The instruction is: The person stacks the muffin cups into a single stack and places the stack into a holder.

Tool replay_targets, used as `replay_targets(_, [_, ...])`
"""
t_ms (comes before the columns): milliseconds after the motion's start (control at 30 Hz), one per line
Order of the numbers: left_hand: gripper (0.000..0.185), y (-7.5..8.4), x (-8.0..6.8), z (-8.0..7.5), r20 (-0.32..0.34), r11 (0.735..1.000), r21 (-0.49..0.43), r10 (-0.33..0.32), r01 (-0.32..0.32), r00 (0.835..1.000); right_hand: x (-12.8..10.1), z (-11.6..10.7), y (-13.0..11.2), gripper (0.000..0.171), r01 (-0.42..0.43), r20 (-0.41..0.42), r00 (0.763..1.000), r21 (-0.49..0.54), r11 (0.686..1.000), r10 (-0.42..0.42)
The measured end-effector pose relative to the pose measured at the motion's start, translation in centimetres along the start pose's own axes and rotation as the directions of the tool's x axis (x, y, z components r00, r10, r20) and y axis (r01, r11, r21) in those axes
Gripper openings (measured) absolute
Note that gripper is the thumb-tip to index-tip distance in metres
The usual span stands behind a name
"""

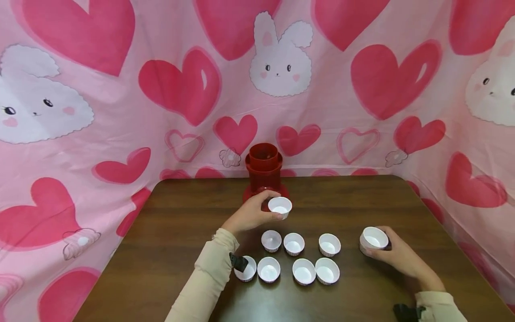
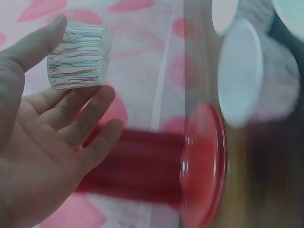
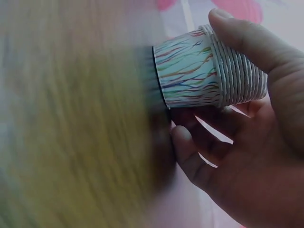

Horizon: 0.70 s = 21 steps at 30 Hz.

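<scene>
Paper cups, small, white, pleated with coloured streaks: seven sit grouped on the brown wooden counter (image 1: 181, 214). Behind stands a red plastic dispenser (image 1: 264, 172). The left hand (image 1: 251, 213) pinches one cup (image 1: 280, 207) before it; the right hand (image 1: 396, 255) grips another (image 1: 373, 239) at the counter. Too firm a squeeze could crumple either.

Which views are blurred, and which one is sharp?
Head view: sharp, evenly lit, edges bent by the wide lens. Left wrist view: held cup fairly sharp, red holder and other cups smeared. Right wrist view: cup stack sharp, table a blur.
</scene>
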<state>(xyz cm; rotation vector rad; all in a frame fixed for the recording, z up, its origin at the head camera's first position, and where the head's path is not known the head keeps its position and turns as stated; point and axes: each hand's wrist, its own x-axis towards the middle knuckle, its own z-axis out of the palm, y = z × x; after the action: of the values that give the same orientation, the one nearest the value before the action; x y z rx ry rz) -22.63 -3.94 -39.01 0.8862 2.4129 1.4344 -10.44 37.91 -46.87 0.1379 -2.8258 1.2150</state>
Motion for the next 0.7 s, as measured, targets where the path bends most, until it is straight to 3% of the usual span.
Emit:
replay_targets(333, [0.061,3.7,4.7,6.1,0.081,0.998,-0.044,0.05,-0.046,0.995,0.0,0.0,1.6,0.057,0.068,-0.066,0.996,0.134,0.989,-0.059])
replay_targets(700, [0.063,6.7,8.5,13.8,0.182,0.997,0.05,0.056,-0.066,0.982,0.1,0.0,1.1,0.067,-0.008,0.001,1.0,0.153,0.988,0.008])
